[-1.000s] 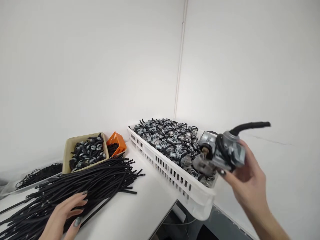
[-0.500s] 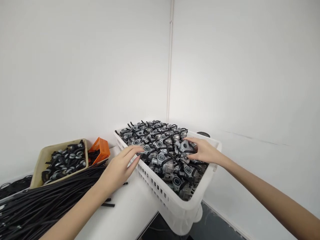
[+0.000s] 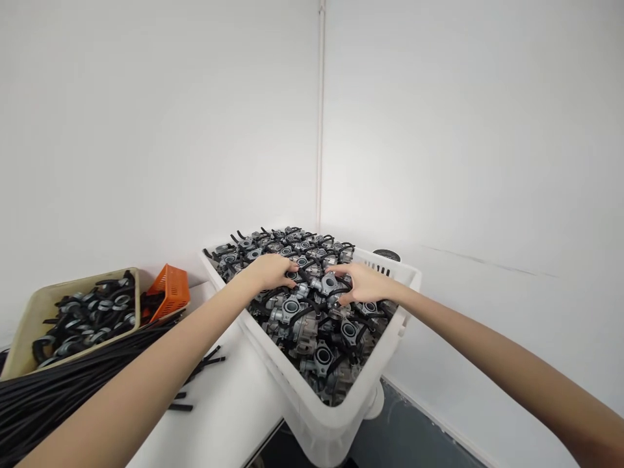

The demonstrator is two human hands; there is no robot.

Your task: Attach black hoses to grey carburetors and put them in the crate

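My right hand point(image 3: 366, 283) has its thumb and fingers around a carburetor point(image 3: 329, 283), whose grey flange and round bore face up. This carburetor is among the others in a white plastic basket point(image 3: 319, 416). My left hand point(image 3: 273, 272) reaches over the basket's left side, just left of that carburetor. Its thumb and forefinger are apart and curved above the packed parts; its other fingers are hidden. Nearer the front are more carburetors, one with its bore up point(image 3: 291, 308), with short black hoses on them.
On the left, a cream bin point(image 3: 30, 318) holds black hose pieces with metal clamps. An orange basket point(image 3: 176, 290) stands beside it. Long black tubes point(image 3: 92, 370) lie in front on the white table point(image 3: 219, 403). White walls meet behind, with a pipe point(image 3: 320, 130) in the corner.
My left hand has moved from the basket's near rim in over the carburetors. My right hand has shifted left with the carburetor, closer to my left hand. The view has turned slightly.
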